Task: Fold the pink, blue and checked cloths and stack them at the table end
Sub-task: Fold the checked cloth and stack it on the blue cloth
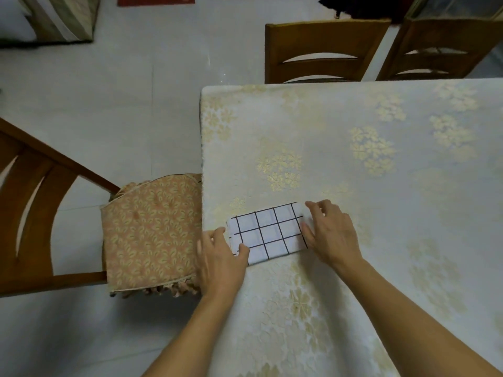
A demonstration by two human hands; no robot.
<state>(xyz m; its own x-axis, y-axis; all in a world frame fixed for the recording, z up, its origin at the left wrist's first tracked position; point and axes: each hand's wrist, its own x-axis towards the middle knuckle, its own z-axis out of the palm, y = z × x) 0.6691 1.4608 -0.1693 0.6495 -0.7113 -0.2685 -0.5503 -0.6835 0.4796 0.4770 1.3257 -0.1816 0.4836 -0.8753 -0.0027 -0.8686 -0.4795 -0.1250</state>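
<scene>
A folded checked cloth (268, 232), white with black grid lines, lies flat near the left end of the table (353, 148). My left hand (220, 257) rests on its left edge, thumb over the near left corner. My right hand (330, 235) lies on its right edge, fingers spread and pressing down. No pink or blue cloth shows in this view; whether anything lies under the checked cloth is hidden.
The table wears a cream cloth with gold flowers. A wooden chair (40, 213) with a patterned cushion (152, 232) stands tight against the table's left end. Two more wooden chairs (321, 50) stand at the far side. Pale floor tiles surround it all.
</scene>
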